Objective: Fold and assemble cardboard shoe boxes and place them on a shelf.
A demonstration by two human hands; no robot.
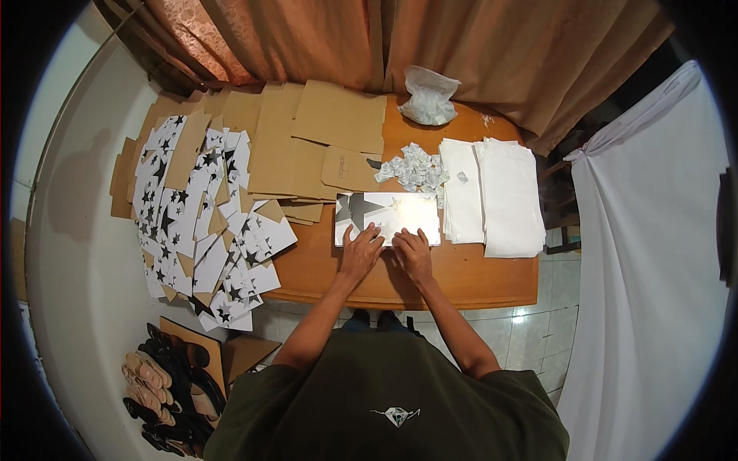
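A flat white box with a grey star print [388,215] lies on the wooden table [477,276] in front of me. My left hand [360,250] rests palm down on its near edge, fingers spread. My right hand [413,253] presses beside it on the same edge. Both hands touch the box without gripping it. A heap of small white sachets [413,169] lies just behind the box.
Stacks of white paper sheets [500,196] lie to the right. Flat brown cardboard pieces [307,138] and star-printed flat box blanks [200,223] cover the left. A clear plastic bag [429,96] sits at the back by brown curtains. Sandals [165,384] lie on the floor.
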